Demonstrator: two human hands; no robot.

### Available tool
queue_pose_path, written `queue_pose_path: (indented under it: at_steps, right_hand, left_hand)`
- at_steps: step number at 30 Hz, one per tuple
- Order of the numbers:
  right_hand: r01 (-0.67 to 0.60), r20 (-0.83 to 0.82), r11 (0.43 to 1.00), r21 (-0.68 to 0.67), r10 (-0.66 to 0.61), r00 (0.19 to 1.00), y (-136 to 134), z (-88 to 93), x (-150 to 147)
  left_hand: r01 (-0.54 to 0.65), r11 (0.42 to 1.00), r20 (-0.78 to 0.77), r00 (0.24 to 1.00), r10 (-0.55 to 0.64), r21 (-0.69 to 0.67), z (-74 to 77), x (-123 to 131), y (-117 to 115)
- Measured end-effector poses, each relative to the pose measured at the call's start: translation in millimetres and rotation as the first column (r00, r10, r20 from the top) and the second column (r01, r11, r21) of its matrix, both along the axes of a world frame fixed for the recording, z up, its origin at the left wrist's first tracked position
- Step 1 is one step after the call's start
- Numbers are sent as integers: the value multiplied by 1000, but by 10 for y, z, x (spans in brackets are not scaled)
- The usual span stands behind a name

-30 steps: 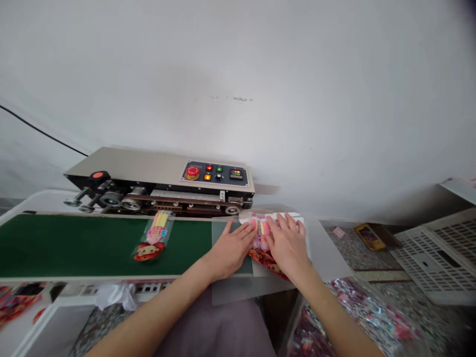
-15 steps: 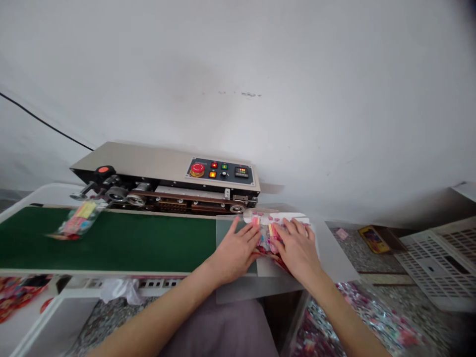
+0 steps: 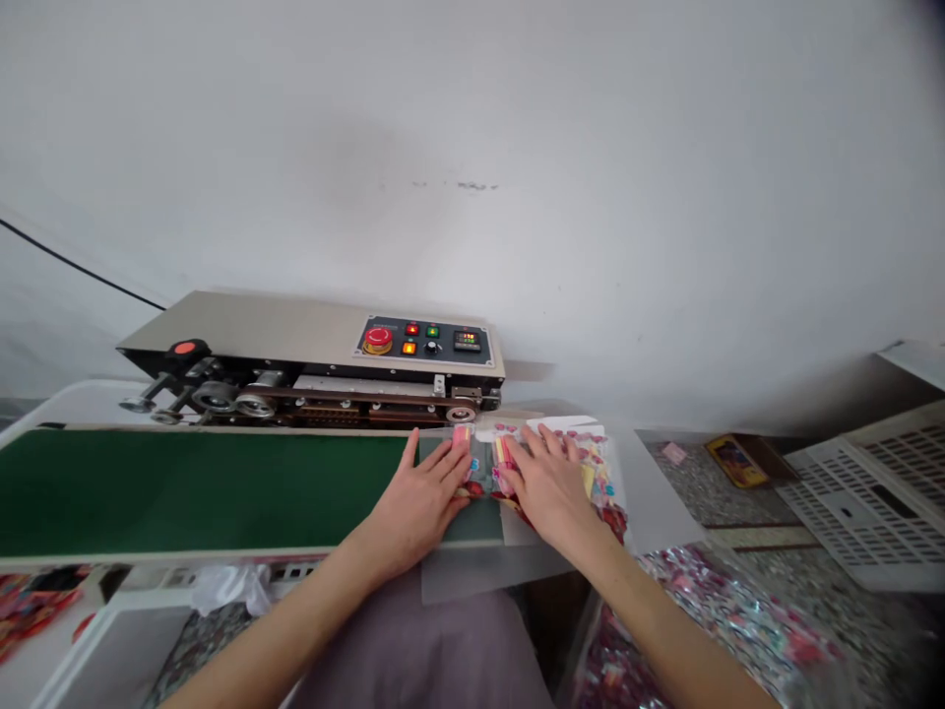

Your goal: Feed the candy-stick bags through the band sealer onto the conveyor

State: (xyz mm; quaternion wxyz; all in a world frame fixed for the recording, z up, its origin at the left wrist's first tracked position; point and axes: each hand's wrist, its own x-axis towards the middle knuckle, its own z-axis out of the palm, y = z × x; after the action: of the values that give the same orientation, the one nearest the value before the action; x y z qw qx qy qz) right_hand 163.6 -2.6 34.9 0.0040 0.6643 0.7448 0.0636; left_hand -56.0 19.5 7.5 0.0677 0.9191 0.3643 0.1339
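Your left hand (image 3: 414,502) and right hand (image 3: 557,483) lie flat on glossy clear-plastic packets of pink and yellow sticks (image 3: 504,451) at the right end of a smooth green fabric-like belt (image 3: 221,492).

Your left fingers stretch out, slightly parted, over the leftmost packet; your right fingers spread across the others, one of which shows beyond that hand's right side; whether either thumb pinches the film, one cannot tell. Beneath your hands, a thin translucent plastic sheet (image 3: 479,579) overhangs the belt's near edge. Along the far side runs a long, boxy beige metal machine (image 3: 273,323) with round steel wheels and a red mushroom-shaped button (image 3: 378,340). Near right bulges a crinkled clear bag of shiny pink and silvery pieces (image 3: 727,606).
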Motion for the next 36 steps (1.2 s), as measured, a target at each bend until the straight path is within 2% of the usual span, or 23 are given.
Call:
queue_pose_path:
  at_steps: [4, 7, 10, 12, 14, 17, 19, 21, 24, 26, 28, 32, 36]
  right_hand:
    - [15, -27, 999, -40, -16, 999, 30, 24, -87]
    - [13, -66, 997, -76, -18, 998, 51, 73, -157]
    - [14, -85, 996, -83, -21, 996, 33, 163, -100]
    - [38, -68, 998, -50, -41, 997, -30, 208, 54]
    - [68, -23, 998, -1, -68, 997, -141, 206, 269]
    - [91, 73, 994, 66, -96, 993, -352, 100, 555]
    - [90, 125, 990, 106, -103, 987, -459, -4, 634]
    - [78, 149, 989, 125, -96, 984, -492, -89, 614]
    - [65, 144, 991, 120, -82, 986, -390, -134, 487]
    - [72, 127, 991, 115, -87, 988, -279, -118, 405]
    - [77, 109, 989, 128, -92, 990, -196, -93, 354]
    - [39, 80, 987, 159, -52, 995, -210, -81, 335]
    - [-25, 65, 991, 131, 16, 998, -312, -102, 324]
  left_hand:
    - [-63, 995, -55, 997, 59, -73, 38, -332, 59]
    - [-137, 969, -32, 991, 133, -208, 208, -504, 157]
    - [-183, 942, 99, 971, 218, -280, 415, -300, 200]
    - [-50, 954, 151, 984, 99, -297, 459, 13, 167]
    - [83, 955, 143, 989, -43, -284, 391, 325, 100]
    - [105, 978, 51, 994, -97, -179, 176, 558, -10]
    - [89, 990, 17, 996, -88, -113, 71, 529, -54]
    - [72, 994, 3, 997, -72, -84, 63, 433, -62]
    - [43, 992, -6, 999, -44, -120, 204, 357, -27]
    - [13, 987, -1, 1000, -13, -163, 302, 408, -12]
    - [-3, 982, 10, 1000, 5, -187, 322, 496, -22]
    - [32, 981, 1, 999, -32, -191, 140, 537, -77]
    - [54, 979, -8, 998, -56, -196, 19, 346, -65]
